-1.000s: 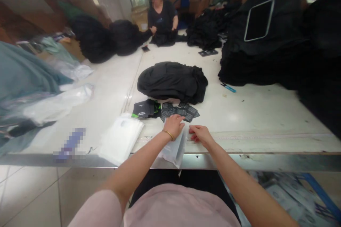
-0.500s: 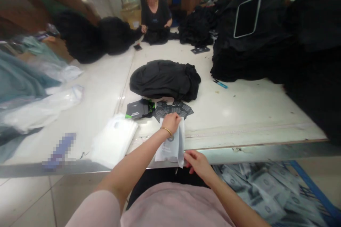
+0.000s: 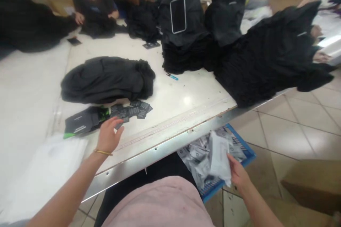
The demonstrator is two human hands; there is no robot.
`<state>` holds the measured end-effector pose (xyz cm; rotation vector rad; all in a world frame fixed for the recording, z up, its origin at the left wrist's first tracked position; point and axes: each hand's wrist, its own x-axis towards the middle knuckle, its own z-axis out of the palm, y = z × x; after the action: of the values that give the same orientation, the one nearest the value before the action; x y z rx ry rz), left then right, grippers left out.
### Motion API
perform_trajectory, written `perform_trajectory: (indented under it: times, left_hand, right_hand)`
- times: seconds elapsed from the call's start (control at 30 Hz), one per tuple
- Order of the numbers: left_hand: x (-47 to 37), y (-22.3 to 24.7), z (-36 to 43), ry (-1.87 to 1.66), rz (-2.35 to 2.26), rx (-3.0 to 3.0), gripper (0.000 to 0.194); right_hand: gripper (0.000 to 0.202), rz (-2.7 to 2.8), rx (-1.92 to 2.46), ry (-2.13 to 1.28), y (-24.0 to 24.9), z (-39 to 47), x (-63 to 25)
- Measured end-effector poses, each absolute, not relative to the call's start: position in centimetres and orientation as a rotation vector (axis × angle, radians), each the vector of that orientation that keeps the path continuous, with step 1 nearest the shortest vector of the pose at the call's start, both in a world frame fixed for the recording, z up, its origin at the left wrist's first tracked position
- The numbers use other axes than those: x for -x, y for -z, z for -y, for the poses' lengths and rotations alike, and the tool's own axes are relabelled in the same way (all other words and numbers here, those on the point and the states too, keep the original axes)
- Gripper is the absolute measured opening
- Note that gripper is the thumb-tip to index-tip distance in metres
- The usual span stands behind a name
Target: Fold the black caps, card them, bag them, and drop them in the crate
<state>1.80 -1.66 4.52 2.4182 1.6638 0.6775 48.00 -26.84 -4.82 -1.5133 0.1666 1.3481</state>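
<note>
My left hand (image 3: 109, 135) is over the table's front part, its fingers apart and nothing visible in them. Its fingertips are at a heap of small dark printed cards (image 3: 138, 109); larger black cards with green edges (image 3: 82, 120) lie just left of it. My right hand (image 3: 238, 173) grips the side of a white plastic-bagged packet (image 3: 220, 158). That packet is above a blue basket (image 3: 249, 154) below the table edge, which holds several similar bagged packets (image 3: 197, 152). Beyond my left hand lies a bundle of folded black garments (image 3: 106, 79).
White plastic bags (image 3: 53, 170) are stacked at the left front. Blue thread snips (image 3: 172, 77) lie mid-table. Tall stacks of black garments (image 3: 183, 51) stand at the right, one topped with a white-edged rectangle (image 3: 178, 15). A person (image 3: 93, 7) handles black cloth across the table. Cardboard boxes (image 3: 314, 181) are on the floor.
The packet has gone from the table edge to above the basket in my right hand. My left hand has let go of it and moved to the small cards. The view has swung right.
</note>
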Motion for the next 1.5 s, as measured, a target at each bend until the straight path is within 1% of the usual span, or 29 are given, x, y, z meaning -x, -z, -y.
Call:
perform_trajectory:
  times: [0.07,0.13,0.2,0.27,0.33,0.4,0.47,0.53,0.63,0.7,0.83,0.97,1.1,1.23,1.3,1.37,1.43,1.5]
  left_hand:
    - [-0.8,-4.6,0.8,-0.655,-1.761,-2.429,0.032]
    - [-0.4,-5.2,-0.5,-0.647,-1.829,-2.464,0.037]
    - [0.1,-6.0,-2.2,-0.670,-1.883,-2.512,0.045]
    - [0.9,-6.8,-4.4,-0.699,-1.949,-2.540,0.054]
    - [2.1,-7.5,-6.5,-0.690,-2.062,-2.509,0.058]
    - [3.4,-8.2,-8.2,-0.634,-2.171,-2.449,0.057]
    - [4.7,-8.9,-9.4,-0.561,-2.217,-2.424,0.051]
    - [5.9,-9.6,-10.2,-0.494,-2.189,-2.451,0.046]
    - [7.6,-10.3,-10.6,-0.465,-2.083,-2.493,0.042]
    - [8.7,-10.6,-10.6,-0.468,-2.019,-2.488,0.041]
    - [10.4,-10.6,-10.8,-0.477,-2.016,-2.463,0.031]
    - [10.7,-10.5,-11.9,-0.458,-2.003,-2.441,0.030]
    - [10.0,-11.6,-13.1,-0.601,-1.978,-2.351,0.016]
    - [9.0,-14.0,-11.9,-0.880,-1.942,-2.245,0.011]
    - [8.3,-15.1,-9.7,-0.920,-1.852,-2.334,0.009]
    - [7.5,-15.6,-6.5,-0.875,-1.746,-2.483,0.010]
    - [6.4,-15.1,-2.5,-0.789,-1.622,-2.577,0.012]
    - [4.9,-13.6,2.1,-0.729,-1.528,-2.567,0.017]
  right_hand:
    - [0.016,-0.226,1.524,-1.276,7.0,27.2,-48.6]
    - [0.022,-0.198,1.522,-1.320,7.9,26.4,-47.8]
    - [0.018,-0.137,1.493,-1.421,7.3,24.9,-46.5]
    - [0.014,-0.034,1.440,-1.555,5.4,23.0,-44.9]
    - [0.019,0.090,1.375,-1.692,2.7,20.8,-43.2]
    - [0.023,0.311,1.334,-1.811,-0.2,18.0,-41.2]
    - [0.026,0.622,1.355,-1.831,-2.6,14.3,-38.7]
    - [0.029,0.983,1.434,-1.665,-4.2,9.9,-35.6]
    - [0.033,1.397,1.508,-1.166,-5.2,2.4,-30.4]
    - [0.033,1.526,1.482,-0.912,-5.2,-2.4,-27.0]
    - [0.031,1.622,1.415,-0.626,-4.5,-9.5,-22.5]
    - [0.022,1.657,1.385,-0.452,-4.5,-12.9,-22.0]
    - [0.024,1.621,1.352,-0.337,-6.4,-13.8,-23.5]
    - [0.026,1.527,1.300,-0.267,-9.1,-11.3,-24.8]
    - [0.025,1.470,1.303,-0.247,-10.1,-8.3,-25.6]
    - [0.025,1.412,1.360,-0.239,-10.5,-4.3,-26.6]
    - [0.025,1.348,1.428,-0.260,-10.5,0.3,-27.9]
    - [0.026,1.270,1.498,-0.300,-10.1,5.1,-29.3]
